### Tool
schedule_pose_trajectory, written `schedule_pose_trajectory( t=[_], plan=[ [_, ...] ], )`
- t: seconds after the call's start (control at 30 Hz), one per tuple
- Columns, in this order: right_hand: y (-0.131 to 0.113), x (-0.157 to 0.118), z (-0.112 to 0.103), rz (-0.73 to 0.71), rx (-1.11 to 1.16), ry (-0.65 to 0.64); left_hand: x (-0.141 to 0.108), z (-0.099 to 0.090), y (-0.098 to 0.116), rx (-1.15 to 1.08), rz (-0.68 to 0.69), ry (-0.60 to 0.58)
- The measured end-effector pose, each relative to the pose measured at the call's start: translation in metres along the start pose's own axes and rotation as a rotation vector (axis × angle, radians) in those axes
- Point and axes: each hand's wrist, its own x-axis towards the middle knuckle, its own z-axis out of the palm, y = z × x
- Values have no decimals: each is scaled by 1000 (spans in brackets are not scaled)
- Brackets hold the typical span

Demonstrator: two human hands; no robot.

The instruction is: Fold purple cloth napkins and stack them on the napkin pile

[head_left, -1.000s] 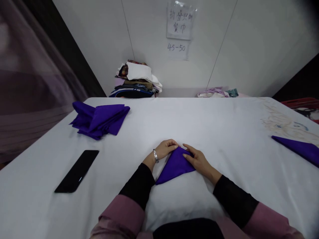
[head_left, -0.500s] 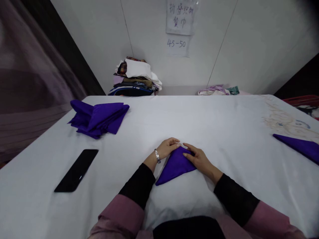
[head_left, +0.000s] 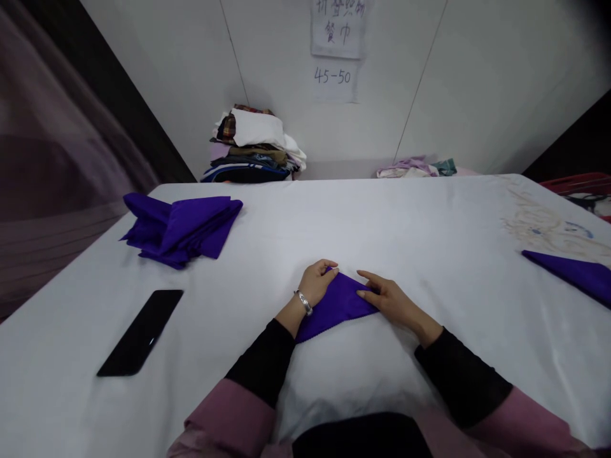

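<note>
A purple cloth (head_left: 340, 300), folded into a triangle, lies on the white-covered table in front of me. My left hand (head_left: 317, 282) pinches its upper corner between thumb and fingers, and the wrist with the silver bracelet covers part of the left side. At the cloth's right end is my right hand (head_left: 387, 298), its thumb on top and its fingers closed around the edge. The cloth's straight lower edge faces me.
A loose purple cloth pile (head_left: 188, 229) lies at the left, with a black phone-like slab (head_left: 142, 333) nearer me. Another folded purple cloth (head_left: 573, 273) rests at the right. Stacked clothes (head_left: 258, 149) stand beyond the table's far edge (head_left: 344, 182).
My right hand has shifted slightly right along the cloth's edge. My left hand has moved a little left and up, its wrist now covering more of the cloth. The view has shifted slightly.
</note>
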Motion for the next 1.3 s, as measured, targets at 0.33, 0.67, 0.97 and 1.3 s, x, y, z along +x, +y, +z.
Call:
schedule_pose_trajectory(
  t=[0.33, 0.67, 0.97, 1.3],
  plan=[
    [4, -1, -3, -54, -231, 65, -15, -2, 11, 649, 250, 143],
    [4, -2, -3, -151, -618, 105, -64, 26, -5, 1101, 401, -158],
    [-18, -15, 27, -583, -628, -64, -62, 23, -20, 1189, 433, -205],
    [-1, -8, 37, -457, -720, -136, -62, 25, -20, 1271, 403, -207]
  ],
)
